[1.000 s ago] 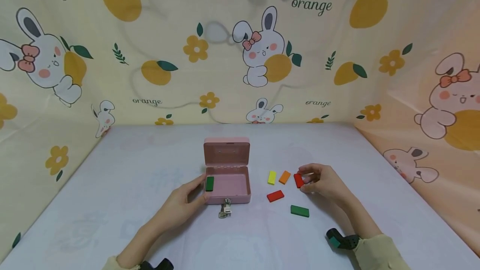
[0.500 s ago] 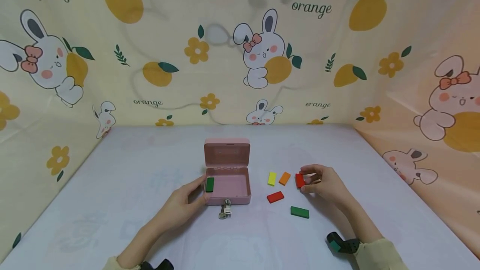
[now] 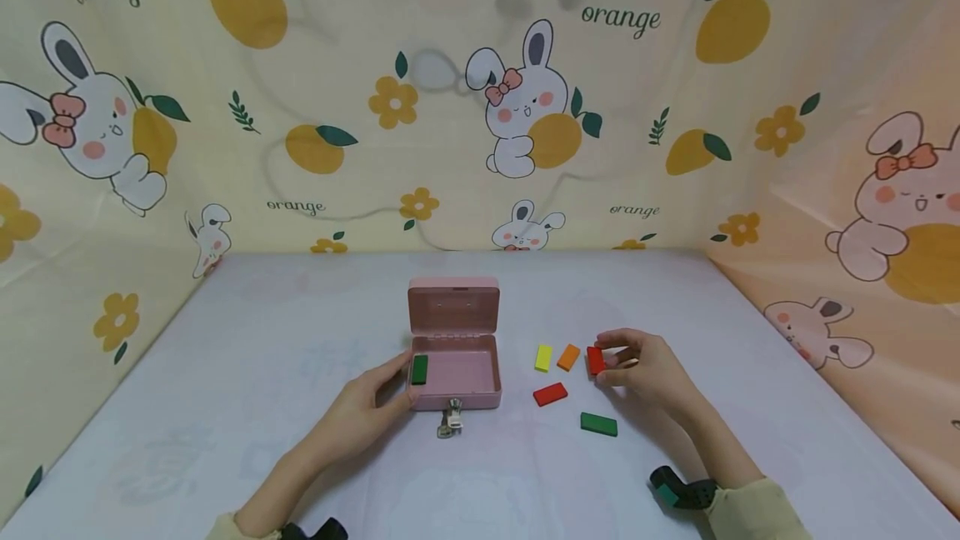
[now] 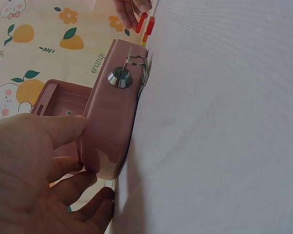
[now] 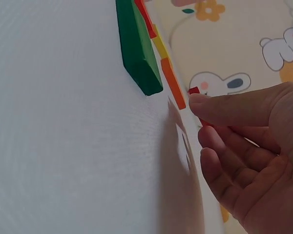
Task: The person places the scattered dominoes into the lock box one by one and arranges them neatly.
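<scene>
An open pink metal box (image 3: 458, 400) stands in the middle of the table, lid tilted back, keys (image 3: 449, 422) hanging from its front lock. One green block (image 3: 419, 369) lies inside along its left wall. My left hand (image 3: 365, 401) grips the box's left side, thumb near the front corner. To the right, my right hand (image 3: 647, 369) pinches a red block (image 3: 596, 361) between thumb and fingers; in the right wrist view the thumb covers most of it. Nearby lie a yellow block (image 3: 543, 358), an orange block (image 3: 568, 357), another red block (image 3: 551, 394) and a green block (image 3: 598, 424).
A white cloth (image 3: 300, 340) covers the table. Behind and at both sides hangs a curtain (image 3: 442, 15) printed with rabbits and oranges. A black wrist camera (image 3: 681, 490) sits on the right forearm.
My right hand has shifted very slightly with the red block still in its fingers. The left hand, the box and the other blocks have stayed put.
</scene>
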### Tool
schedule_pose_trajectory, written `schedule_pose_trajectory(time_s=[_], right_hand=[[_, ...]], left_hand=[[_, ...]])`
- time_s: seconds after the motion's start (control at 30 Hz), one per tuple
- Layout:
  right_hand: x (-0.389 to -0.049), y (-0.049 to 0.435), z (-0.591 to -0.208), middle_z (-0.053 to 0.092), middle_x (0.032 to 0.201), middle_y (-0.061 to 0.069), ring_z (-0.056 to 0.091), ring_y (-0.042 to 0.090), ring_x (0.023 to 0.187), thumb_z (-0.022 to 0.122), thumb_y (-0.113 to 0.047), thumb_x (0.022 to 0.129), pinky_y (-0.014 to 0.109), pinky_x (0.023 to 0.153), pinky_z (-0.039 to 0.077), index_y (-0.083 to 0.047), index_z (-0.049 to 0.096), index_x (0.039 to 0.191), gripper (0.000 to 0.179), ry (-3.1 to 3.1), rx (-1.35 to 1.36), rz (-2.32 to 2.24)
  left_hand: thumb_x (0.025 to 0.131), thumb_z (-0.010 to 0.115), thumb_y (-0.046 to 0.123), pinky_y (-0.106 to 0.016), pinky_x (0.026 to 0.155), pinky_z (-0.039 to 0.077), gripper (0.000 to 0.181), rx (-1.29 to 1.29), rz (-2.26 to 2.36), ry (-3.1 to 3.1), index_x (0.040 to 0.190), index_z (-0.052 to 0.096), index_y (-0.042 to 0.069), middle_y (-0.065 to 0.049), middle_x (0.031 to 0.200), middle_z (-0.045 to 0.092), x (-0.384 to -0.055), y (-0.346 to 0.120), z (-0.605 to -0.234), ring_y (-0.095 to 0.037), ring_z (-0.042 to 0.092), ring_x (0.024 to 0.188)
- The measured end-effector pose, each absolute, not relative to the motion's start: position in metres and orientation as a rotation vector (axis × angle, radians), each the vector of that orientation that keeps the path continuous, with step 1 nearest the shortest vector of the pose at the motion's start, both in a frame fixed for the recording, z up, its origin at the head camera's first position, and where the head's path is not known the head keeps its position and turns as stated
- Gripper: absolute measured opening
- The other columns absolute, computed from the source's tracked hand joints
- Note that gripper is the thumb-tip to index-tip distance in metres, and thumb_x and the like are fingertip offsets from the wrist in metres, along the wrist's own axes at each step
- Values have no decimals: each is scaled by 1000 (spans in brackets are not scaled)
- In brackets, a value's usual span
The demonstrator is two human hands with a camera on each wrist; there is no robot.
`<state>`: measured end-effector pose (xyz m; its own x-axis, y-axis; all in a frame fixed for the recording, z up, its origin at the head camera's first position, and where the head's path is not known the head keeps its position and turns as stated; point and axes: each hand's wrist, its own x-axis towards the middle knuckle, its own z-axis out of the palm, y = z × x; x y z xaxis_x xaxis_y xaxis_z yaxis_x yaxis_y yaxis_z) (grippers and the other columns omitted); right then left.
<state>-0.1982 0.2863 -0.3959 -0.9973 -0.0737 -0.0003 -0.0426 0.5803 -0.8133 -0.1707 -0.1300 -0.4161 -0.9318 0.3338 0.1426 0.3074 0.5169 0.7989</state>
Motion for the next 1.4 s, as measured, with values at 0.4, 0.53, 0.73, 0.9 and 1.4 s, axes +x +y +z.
schedule_pose_trajectory(time_s=[0.4,0.53,0.73,0.9,1.4], right_hand=[[-199,283,-396,61,121,12,58,28,99,80,-4,81,31,76,57,-4,59,132,56,2769,-54,-1427],[-199,281,-397,61,121,11,58,27,99,81,-5,81,31,77,57,-4,59,131,55,2770,-58,-1430],[-198,278,-397,62,120,10,59,27,98,81,-6,81,30,76,56,-6,60,130,54,2773,-64,-1424],[-196,275,-395,62,119,11,59,27,96,81,-6,81,29,75,56,-4,61,130,53,2777,-93,-1422],[-189,261,-389,63,119,11,60,27,96,83,-10,80,27,75,56,-4,61,130,55,2696,-132,-1545]], left_hand=[[96,66,32,-50,112,27,65,563,1430,2706,150,40,7,-11,150,42,-170,-131,-417,-31,33,139],[96,65,33,-50,112,27,65,551,1433,2700,151,40,7,-11,150,42,-169,-131,-417,-31,33,139],[97,65,33,-50,113,26,65,550,1448,2683,151,39,7,-11,151,41,-169,-131,-417,-31,32,140],[97,65,32,-50,113,26,65,555,1447,2687,151,39,7,-11,150,41,-169,-131,-417,-31,33,140],[97,65,33,-49,112,27,65,559,1437,2694,150,40,6,-10,151,41,-170,-131,-416,-30,33,140]])
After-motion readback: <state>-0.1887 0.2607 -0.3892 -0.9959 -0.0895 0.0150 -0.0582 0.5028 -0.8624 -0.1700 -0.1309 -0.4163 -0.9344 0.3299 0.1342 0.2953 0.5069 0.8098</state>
